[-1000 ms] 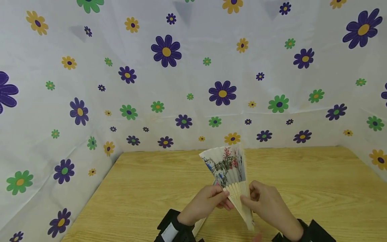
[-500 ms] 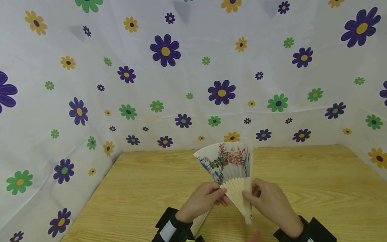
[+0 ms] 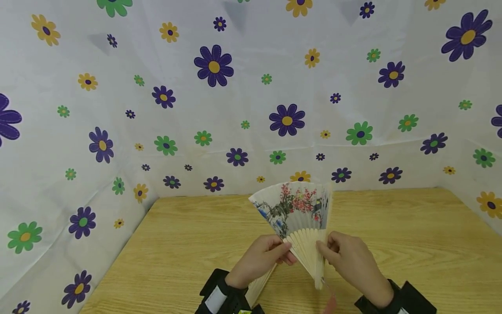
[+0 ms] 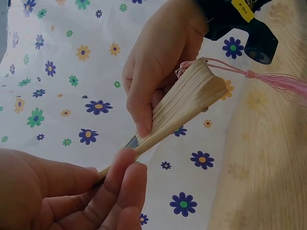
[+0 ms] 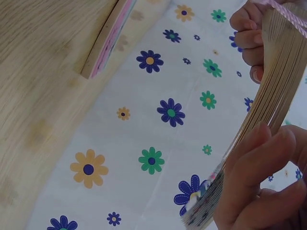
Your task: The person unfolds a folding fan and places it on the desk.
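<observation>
A folding fan (image 3: 292, 209) is partly spread in the head view, its pale leaf printed with pink blossoms and grey-blue shapes. My left hand (image 3: 260, 257) pinches the outer rib on its left side between thumb and fingers. On the other side, my right hand (image 3: 354, 257) pinches the right-hand ribs, thumb in front. The narrow pivot end points down toward me, and a pink tassel (image 4: 283, 84) hangs from it. Seen edge-on in the right wrist view, the bamboo ribs (image 5: 276, 81) lie stacked between both hands.
A second, folded fan (image 5: 108, 43) with a pinkish edge lies on the wooden table (image 3: 188, 244), partly hidden under my left forearm in the head view. A white cloth with printed flowers (image 3: 251, 100) stands behind the table and along its sides.
The fan has spread wider, its leaf fanning out between the hands and showing more blossoms. The left hand has shifted slightly left and up; the right hand has risen slightly.
</observation>
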Demonstrator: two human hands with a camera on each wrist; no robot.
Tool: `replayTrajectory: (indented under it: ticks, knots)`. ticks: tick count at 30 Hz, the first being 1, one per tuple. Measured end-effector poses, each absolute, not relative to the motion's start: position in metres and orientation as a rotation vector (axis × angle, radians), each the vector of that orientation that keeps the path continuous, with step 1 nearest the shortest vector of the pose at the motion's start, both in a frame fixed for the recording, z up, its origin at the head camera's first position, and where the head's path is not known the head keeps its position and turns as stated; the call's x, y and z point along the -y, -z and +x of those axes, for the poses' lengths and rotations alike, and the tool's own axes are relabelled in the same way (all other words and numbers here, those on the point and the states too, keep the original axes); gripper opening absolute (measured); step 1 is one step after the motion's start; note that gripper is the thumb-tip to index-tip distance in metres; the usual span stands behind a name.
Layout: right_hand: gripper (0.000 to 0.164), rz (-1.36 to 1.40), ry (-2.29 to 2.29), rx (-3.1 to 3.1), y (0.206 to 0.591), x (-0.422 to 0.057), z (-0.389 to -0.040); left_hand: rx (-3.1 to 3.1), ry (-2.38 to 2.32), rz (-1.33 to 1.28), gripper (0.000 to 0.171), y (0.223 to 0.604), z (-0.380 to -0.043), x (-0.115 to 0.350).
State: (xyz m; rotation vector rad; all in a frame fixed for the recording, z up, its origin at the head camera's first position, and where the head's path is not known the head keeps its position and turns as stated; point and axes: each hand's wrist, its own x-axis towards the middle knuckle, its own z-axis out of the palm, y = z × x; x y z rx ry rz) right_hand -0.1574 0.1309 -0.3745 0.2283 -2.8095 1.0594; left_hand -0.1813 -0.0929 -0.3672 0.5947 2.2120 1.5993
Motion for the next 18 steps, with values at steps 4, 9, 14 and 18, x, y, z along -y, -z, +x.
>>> replayTrajectory:
  ticks: [4,9,14,18]
  knots:
    - [0.03,0.204,-1.013,2.807,0.3734,-0.1321,-0.1577,-2.208,-1.614,0.583,0.033,0.3678,-0.183,0.0932]
    - [0.032,0.184,-0.979,2.805,0.372,-0.133,-0.1577,-2.198,-1.644,0.531,0.032,0.3679,-0.1836,0.0926]
    - [0.033,0.157,-0.953,2.799,0.3704,-0.1334,-0.1578,-2.203,-1.645,0.539,0.033,0.3659,-0.1829,0.0934]
    - [0.032,0.131,-0.944,2.794,0.368,-0.1339,-0.157,-2.204,-1.657,0.524,0.034,0.3647,-0.1826,0.0933]
